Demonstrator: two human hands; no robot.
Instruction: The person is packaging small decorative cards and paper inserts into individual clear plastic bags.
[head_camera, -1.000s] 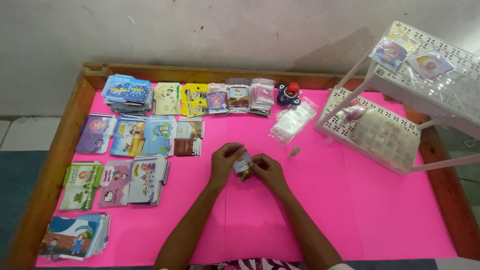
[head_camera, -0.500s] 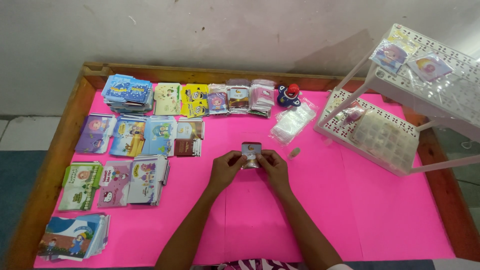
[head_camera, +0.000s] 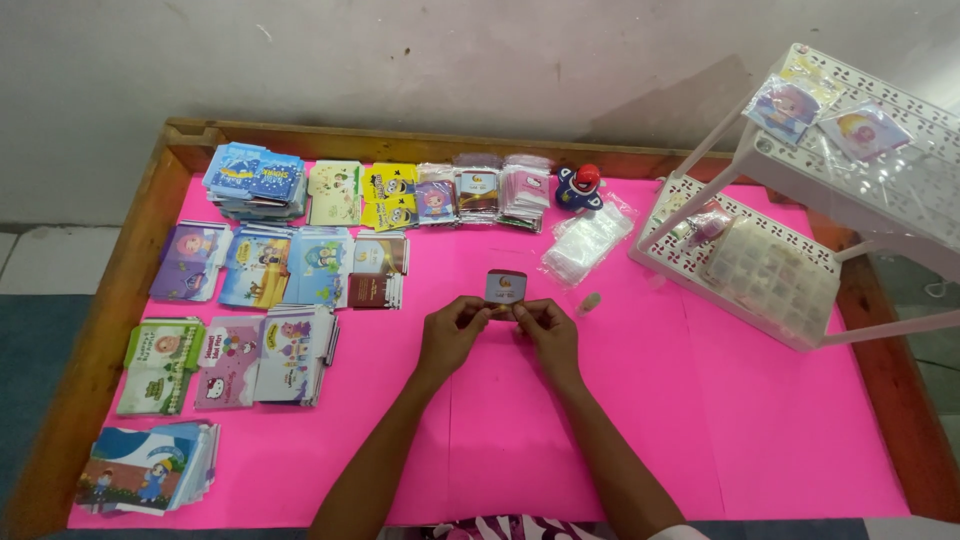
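Since the earlier frame the card has risen slightly above the pink table, pinched at its lower edge by left hand and right hand, its print illegible.

Two hands, the left hand and right hand, hold a small maroon card upright by its lower edge. They meet over a pink table, with stacked booklets to the left.

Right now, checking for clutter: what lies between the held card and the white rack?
Head view: between the small card and white rack lies a small bottle; otherwise bare pink surface.
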